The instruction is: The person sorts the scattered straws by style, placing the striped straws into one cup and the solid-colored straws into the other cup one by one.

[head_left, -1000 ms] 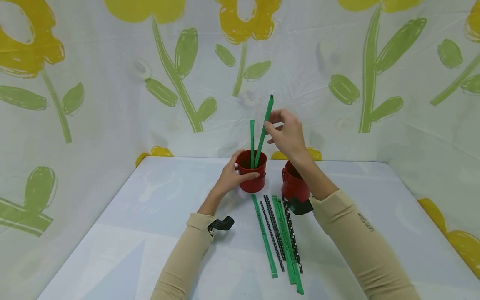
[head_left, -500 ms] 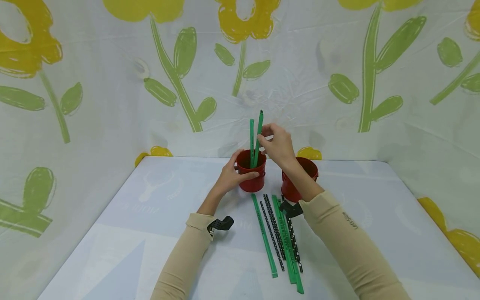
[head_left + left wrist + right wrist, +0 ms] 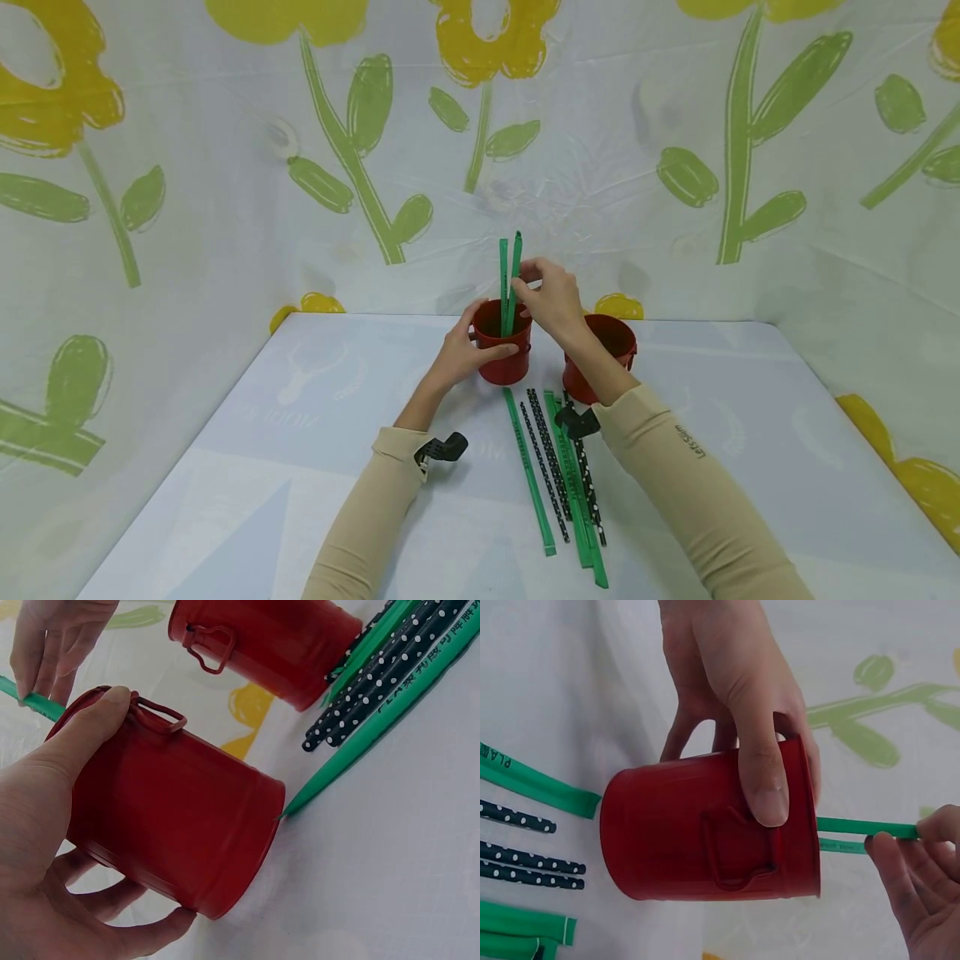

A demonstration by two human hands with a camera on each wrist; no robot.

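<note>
Near the table's back edge, my left hand [image 3: 457, 354] grips a small red bucket [image 3: 504, 371], its thumb at the rim and its fingers round the side in the left wrist view. A green-wrapped straw [image 3: 503, 271] stands in that bucket. Beside it, my right hand [image 3: 553, 300] pinches a second green-wrapped straw [image 3: 517, 250] by its upper part. This straw's lower end is inside the bucket, hidden by the wall. In the right wrist view, both straws [image 3: 840, 825] stick out past the rim.
Another red bucket [image 3: 576, 383] stands to the right, partly behind my right forearm. In front of the buckets, several green-wrapped straws [image 3: 528, 467] and black straws with white dots [image 3: 588, 483] lie on the white table [image 3: 262, 467]. A flower-print sheet [image 3: 600, 167] hangs behind.
My right hand has moved down and left, lowering the pinched straw, which now stands more upright and deeper in the bucket. The left hand and its bucket stay in place.
</note>
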